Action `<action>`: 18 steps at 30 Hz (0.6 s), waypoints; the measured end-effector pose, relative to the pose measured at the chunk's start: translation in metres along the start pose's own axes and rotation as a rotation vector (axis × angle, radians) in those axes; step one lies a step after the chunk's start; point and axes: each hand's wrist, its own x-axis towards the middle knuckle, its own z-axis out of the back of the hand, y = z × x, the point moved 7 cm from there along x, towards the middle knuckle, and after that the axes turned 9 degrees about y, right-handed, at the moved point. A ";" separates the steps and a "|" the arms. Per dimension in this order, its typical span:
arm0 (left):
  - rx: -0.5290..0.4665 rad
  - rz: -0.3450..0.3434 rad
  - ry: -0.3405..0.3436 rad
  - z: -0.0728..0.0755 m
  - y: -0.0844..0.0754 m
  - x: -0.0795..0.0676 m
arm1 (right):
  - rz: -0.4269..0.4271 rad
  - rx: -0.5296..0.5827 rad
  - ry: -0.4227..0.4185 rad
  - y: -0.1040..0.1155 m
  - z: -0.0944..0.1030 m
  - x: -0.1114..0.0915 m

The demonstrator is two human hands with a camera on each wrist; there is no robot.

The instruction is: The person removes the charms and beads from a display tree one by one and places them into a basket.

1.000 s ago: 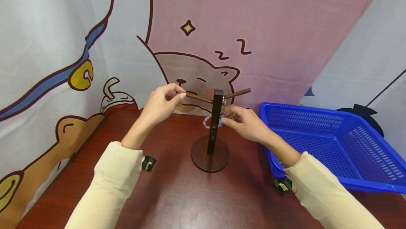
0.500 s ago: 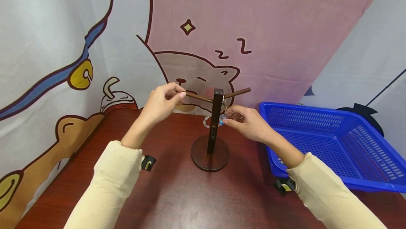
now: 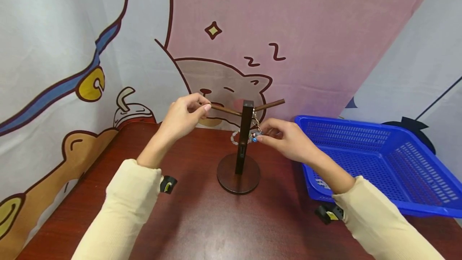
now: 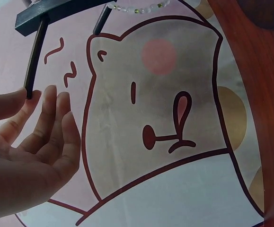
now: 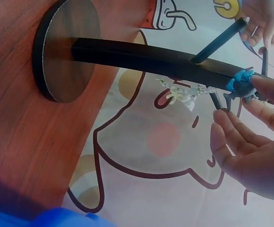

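Fingertips, right hand (image 3: 285,140): I am closing thumb and fingers in a light pinch on the charm (image 3: 258,135), leaving no gap; the outer fingers are curving loosely behind.
Fingertips, left hand (image 3: 185,117): I am pinching the end of the left peg (image 3: 226,110) between thumb and forefinger; the spare fingers are bending, holding nothing.
Charm position: It is hanging just beside the post (image 3: 245,132), below the right peg (image 3: 272,104), showing grey with bright blue.
Chain (image 3: 256,118): Gold-toned links are slanting from near the root of the right peg to my right hand; I am not managing to tell how the top is seating.
Technique, as I am judging it: The left pinch is serving to steady the stand; the right is needing only light pressure, guiding the charm without dragging the chain sideways.
Bracelet (image 3: 235,138): Clear, rounded beads are hanging beyond the post, asking for clearance from my knuckles.
Stand: Straight, dark, smooth pegs are branching from a squared post; a round, flat base (image 3: 231,184) is bearing it all.
Table (image 3: 216,232): Glossy red-brown wood grain is reflecting light.
Basket (image 3: 415,208): Blue, perforated plastic is sitting right of the stand.
Backdrop (image 3: 317,31): Printed fabric is hanging behind, creasing slightly.
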 end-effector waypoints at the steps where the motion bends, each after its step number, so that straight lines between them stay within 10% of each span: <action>1: -0.002 -0.001 0.001 0.000 0.000 0.000 | -0.001 0.003 -0.002 0.001 0.001 -0.001; 18: -0.012 0.014 0.011 0.000 0.001 0.001 | -0.036 -0.037 -0.008 0.009 0.026 -0.011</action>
